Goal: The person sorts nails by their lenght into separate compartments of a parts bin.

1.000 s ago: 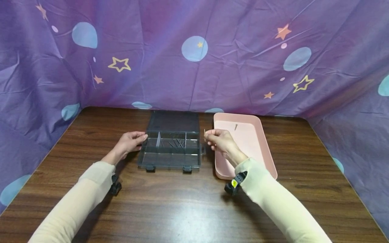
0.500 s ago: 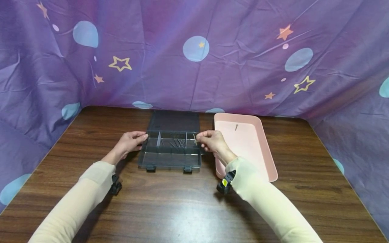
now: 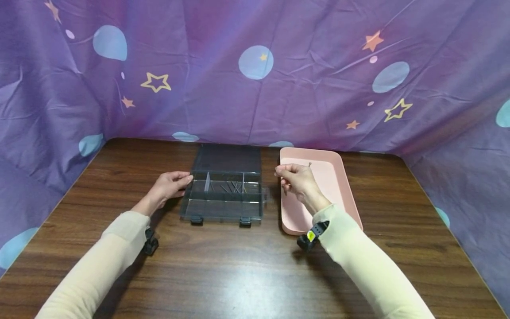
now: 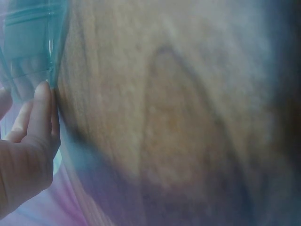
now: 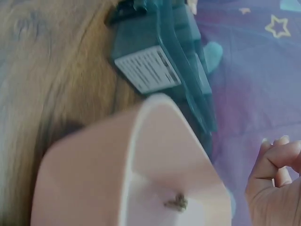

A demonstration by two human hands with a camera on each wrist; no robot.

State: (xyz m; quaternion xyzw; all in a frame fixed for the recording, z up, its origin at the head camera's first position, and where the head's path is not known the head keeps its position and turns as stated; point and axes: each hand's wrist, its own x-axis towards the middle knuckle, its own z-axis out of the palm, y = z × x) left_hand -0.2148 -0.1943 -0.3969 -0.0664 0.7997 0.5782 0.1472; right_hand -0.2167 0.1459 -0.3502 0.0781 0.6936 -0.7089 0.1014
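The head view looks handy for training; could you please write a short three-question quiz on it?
1. True or false: the left hand touches the grey compartment box.
2. What lies in the pink tray: A) one screw, B) a coin, C) scissors?
3. Over what does the right hand hover?
Key: 1 true. 2 A; the screw lies near the far end. 3 the pink tray.

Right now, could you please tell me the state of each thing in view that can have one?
organizer box: lid open, nails in one back compartment.
pink tray: upright, one small screw inside.
left hand: resting against the box's left edge.
right hand: over the tray, fingers curled, holding nothing visible.
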